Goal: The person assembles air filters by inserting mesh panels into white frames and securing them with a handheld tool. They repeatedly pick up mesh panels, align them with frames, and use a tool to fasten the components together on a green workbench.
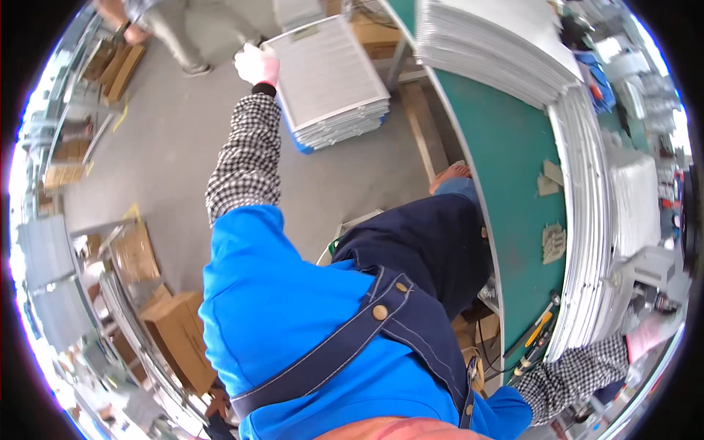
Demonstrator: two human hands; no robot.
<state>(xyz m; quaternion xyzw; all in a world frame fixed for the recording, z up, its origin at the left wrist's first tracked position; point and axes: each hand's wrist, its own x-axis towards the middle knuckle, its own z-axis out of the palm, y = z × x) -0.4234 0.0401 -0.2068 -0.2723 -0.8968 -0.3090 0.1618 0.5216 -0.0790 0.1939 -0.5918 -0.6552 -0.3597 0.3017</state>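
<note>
Brown cardboard boxes (178, 334) sit at the lower left on the floor, one closed and squarish, others behind it open or flattened. More flat brown cartons (117, 66) lean near the upper left edge. Small torn scraps of tan cardboard (551, 242) lie on the green table (513, 169), near its far side. A pinkish sheet (645, 339) shows at the lower right; its print is too small to make out.

The left hand (257, 64), in a white glove with a pinkish cuff, is stretched out and up at the end of a checked sleeve. Its fingers are closed over the near left corner of the top grey mesh panel (326, 73), which is lifted at a tilt. The panel is rectangular, metal-framed, pale grey. Directly beneath it is the floor stack of panels (345, 125), resting on a blue base (301, 143), just beside the table leg.

The right hand is hidden: only its checked sleeve (579, 370) shows at the lower right, reaching under a tall stack of the same panels on the table (587, 257). How open it is cannot be told.

Another person's legs (172, 33) stand at the top left, well apart.
</note>
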